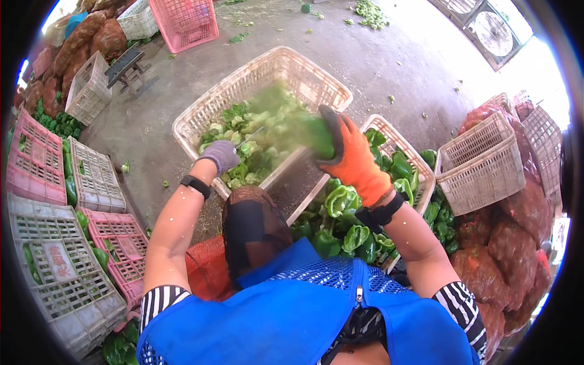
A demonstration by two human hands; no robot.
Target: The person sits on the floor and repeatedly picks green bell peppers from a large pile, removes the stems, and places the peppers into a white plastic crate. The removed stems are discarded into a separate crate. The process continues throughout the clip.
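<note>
My left hand (221, 156), in a grey-purple glove, is closed around a thin metal blade (250, 135), probably a small knife; its handle is hidden. In my right hand (359, 159), gloved in orange with dark fingertips, a green bell pepper (317, 135) is gripped, smeared by motion. Both hands are over the near side of a whitish plastic crate (325, 90). Pale green pepper cores and scraps (243, 167) lie inside it, with a blurred green streak above them. Beside my right forearm, a second crate (427, 180) holds green bell peppers (340, 204), several cut open and hollow.
Stacked pink and white crates (67, 255) stand on the left, with peppers showing through. Red mesh sacks (502, 252) and a white crate (480, 161) are piled right. A pink crate (184, 24) and low stool (126, 68) stand farther off. Scraps dot the concrete floor (365, 67).
</note>
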